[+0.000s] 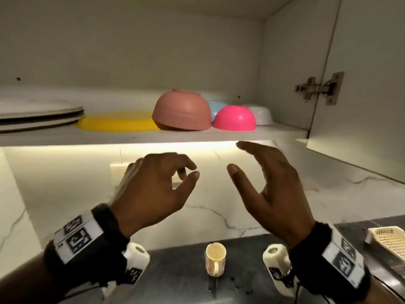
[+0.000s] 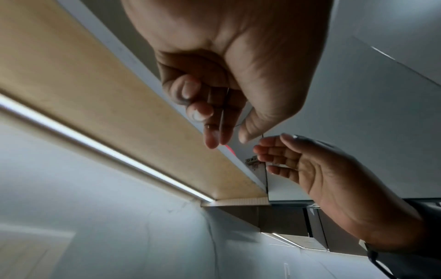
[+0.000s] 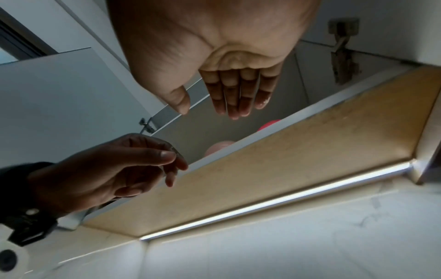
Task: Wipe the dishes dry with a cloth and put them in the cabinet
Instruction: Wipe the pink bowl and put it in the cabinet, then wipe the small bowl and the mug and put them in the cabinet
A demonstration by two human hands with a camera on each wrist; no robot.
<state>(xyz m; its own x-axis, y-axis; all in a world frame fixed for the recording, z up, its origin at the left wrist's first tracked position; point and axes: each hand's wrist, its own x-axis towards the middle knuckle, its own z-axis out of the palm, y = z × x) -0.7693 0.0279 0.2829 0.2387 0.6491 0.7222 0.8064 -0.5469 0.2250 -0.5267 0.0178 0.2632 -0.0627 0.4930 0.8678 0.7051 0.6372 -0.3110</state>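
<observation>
Head view shows the left hand (image 1: 151,187) loosely curled and the right hand (image 1: 269,185) with fingers straight. Both are empty, apart from each other, and just below the cabinet (image 1: 131,138) shelf. Above the left hand an upturned salmon bowl (image 1: 182,110) touches a yellow plate (image 1: 116,122). Above the right hand sits a pink bowl (image 1: 234,118). Below, between the wrists, a cup (image 1: 215,260) stands on the counter (image 1: 179,270).

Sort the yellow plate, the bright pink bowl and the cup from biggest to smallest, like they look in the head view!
1. yellow plate
2. bright pink bowl
3. cup, smallest-looking even though it is nearest the camera
</observation>
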